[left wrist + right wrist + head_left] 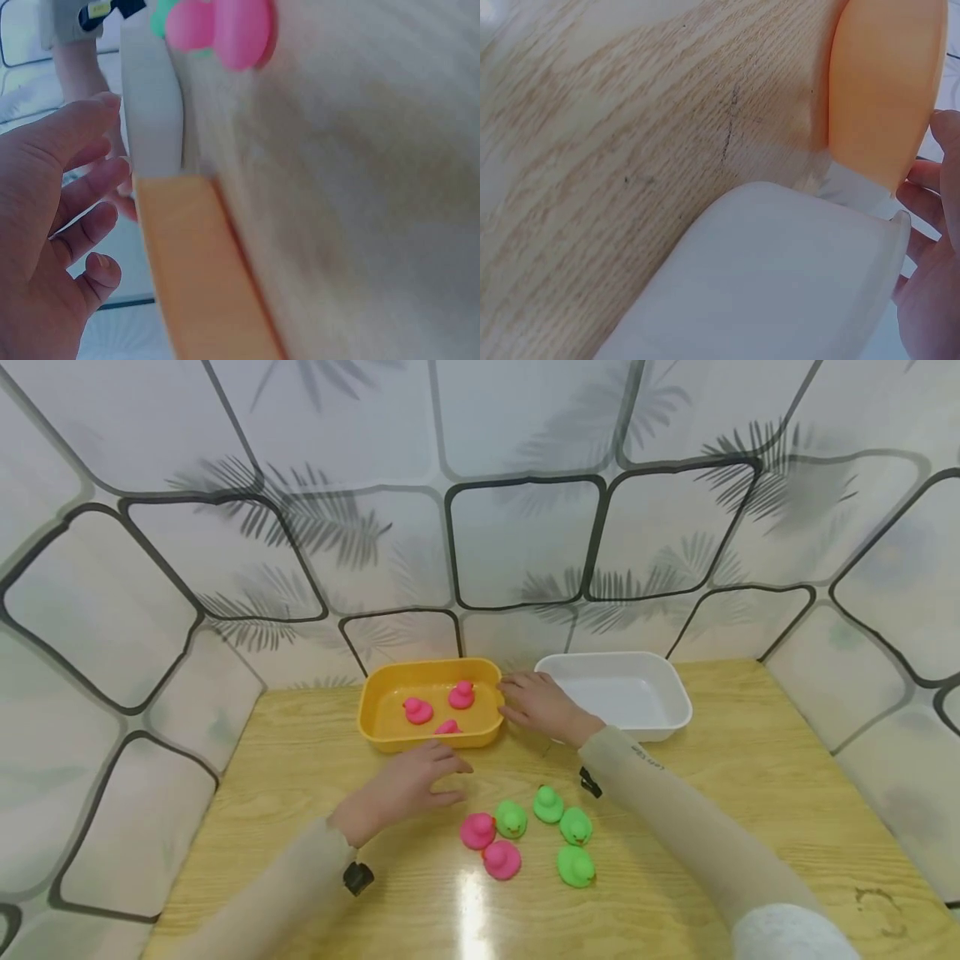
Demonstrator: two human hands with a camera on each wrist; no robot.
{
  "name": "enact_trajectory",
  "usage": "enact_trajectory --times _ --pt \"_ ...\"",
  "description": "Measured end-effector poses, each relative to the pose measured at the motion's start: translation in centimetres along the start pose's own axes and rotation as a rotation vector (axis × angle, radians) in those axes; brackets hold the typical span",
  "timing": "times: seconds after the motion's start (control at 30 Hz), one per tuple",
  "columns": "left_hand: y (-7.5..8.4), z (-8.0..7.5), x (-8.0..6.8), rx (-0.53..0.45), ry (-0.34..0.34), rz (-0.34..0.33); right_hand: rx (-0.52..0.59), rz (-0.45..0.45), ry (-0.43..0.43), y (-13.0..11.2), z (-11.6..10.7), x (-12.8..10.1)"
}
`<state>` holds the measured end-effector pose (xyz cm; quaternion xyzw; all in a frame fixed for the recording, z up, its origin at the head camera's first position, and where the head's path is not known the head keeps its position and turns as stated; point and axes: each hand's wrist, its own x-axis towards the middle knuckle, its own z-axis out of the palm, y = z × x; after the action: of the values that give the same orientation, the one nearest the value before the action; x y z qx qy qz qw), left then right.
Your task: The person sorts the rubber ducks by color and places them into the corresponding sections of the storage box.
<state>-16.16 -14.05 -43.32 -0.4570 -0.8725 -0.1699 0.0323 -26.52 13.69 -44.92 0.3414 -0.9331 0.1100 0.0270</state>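
A yellow-orange plastic tub (431, 742) holds three pink rubber ducks, one of them a pink duck (461, 695) near its right end. My left hand (401, 785) hovers by the tub's front rim, fingers loosely spread and nothing in them; the left wrist view also shows the hand (52, 202) empty. At the tub's right end is my right hand (546, 703), its fingertips at the rim. In the right wrist view the right hand (934, 255) has relaxed fingers beside the orange wall; whether they press it I cannot tell.
Right of my right hand stands a white tub (615, 689). In front, on the wooden table (300, 752), lie two pink ducks, including a pink duck (502, 860), and several green ones, such as a green duck (576, 866). A patterned curtain (525, 543) backs the table.
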Motion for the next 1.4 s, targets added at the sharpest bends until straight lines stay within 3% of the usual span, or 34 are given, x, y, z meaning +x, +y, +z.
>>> enact_trajectory --times 0.23,0.53,0.93,1.4 --pt "1.5 2.1 -1.4 -0.046 0.004 0.012 0.015 0.002 0.006 0.0 0.0 0.1" --pt "2.5 4.0 -2.3 -0.11 -0.042 -0.053 0.018 -0.007 0.005 0.1 0.1 -0.1" --pt "2.8 4.9 -2.3 -0.114 -0.037 -0.057 0.023 -0.011 0.008 0.2 0.2 -0.1" --pt "2.7 5.2 -2.0 -0.127 -0.089 -0.085 0.011 -0.001 0.013 0.2 0.4 0.0"
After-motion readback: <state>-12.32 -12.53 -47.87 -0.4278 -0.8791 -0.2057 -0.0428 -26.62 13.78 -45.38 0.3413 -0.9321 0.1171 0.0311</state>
